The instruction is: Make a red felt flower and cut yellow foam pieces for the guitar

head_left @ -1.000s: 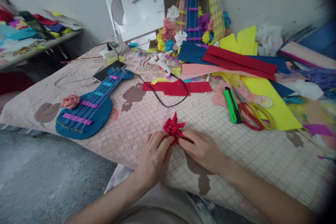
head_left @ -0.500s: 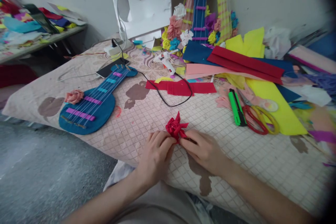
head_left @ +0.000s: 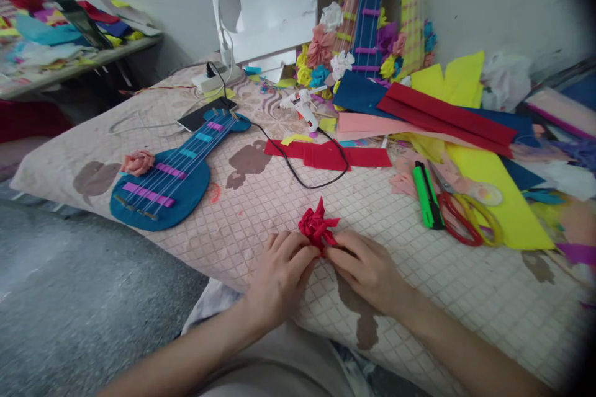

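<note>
A small red felt flower [head_left: 318, 226] sits on the quilted pink cover [head_left: 261, 198] near the front edge. My left hand [head_left: 279, 276] pinches its lower left side with closed fingers. My right hand [head_left: 365, 270] pinches its lower right side, fingers curled together. Both hands rest on the cover, meeting under the flower.
A blue felt guitar [head_left: 170, 177] with a pink rose [head_left: 138, 162] lies to the left. Red felt strips [head_left: 326, 155], a black cable [head_left: 302, 173] and a white glue gun [head_left: 302, 105] lie behind. A green cutter [head_left: 427, 194], scissors [head_left: 468, 214] and felt sheets [head_left: 465, 124] lie right.
The view has drifted a little, so everything sits slightly further right and lower. My hands keep their pinch on the red flower, which has turned only slightly.
</note>
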Demonstrator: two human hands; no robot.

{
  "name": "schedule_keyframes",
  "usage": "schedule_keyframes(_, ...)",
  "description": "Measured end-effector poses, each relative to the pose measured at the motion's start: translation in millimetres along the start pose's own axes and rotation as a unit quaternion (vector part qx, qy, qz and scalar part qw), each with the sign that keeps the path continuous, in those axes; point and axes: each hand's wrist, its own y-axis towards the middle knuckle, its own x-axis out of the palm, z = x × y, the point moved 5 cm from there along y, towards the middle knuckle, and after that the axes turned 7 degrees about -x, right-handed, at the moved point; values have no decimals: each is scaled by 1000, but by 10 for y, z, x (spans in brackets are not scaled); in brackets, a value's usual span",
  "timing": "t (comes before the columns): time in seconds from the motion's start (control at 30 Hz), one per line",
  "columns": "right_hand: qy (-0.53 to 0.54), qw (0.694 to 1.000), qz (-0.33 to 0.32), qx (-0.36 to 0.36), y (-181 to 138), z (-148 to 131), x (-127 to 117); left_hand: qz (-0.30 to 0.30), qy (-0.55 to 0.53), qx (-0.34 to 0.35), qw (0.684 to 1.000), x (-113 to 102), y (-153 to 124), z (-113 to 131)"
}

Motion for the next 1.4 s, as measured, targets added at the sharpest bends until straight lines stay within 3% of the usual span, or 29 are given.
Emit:
schedule_keyframes(0.5,-13,1000,-3,-12,-49,-10,26,16,14,-17,1000,-10,5,-8)
schedule_keyframes(0.67,-18,999,25,9,-69,5,11,7,31,-25,999,-24,13,3)
schedule_keyframes(0.97,-46,999,12,-23,-45,-28,-4,23,40,-32,998,-9,11,-6)
schedule_keyframes(1.2,-26,999,19,19,-73,12,29,6,52,-31,998,-19,18,2)
schedule_keyframes(1.4,-36,999,9,-7,-65,-7,12,34,57,-35,997,-30,14,6)
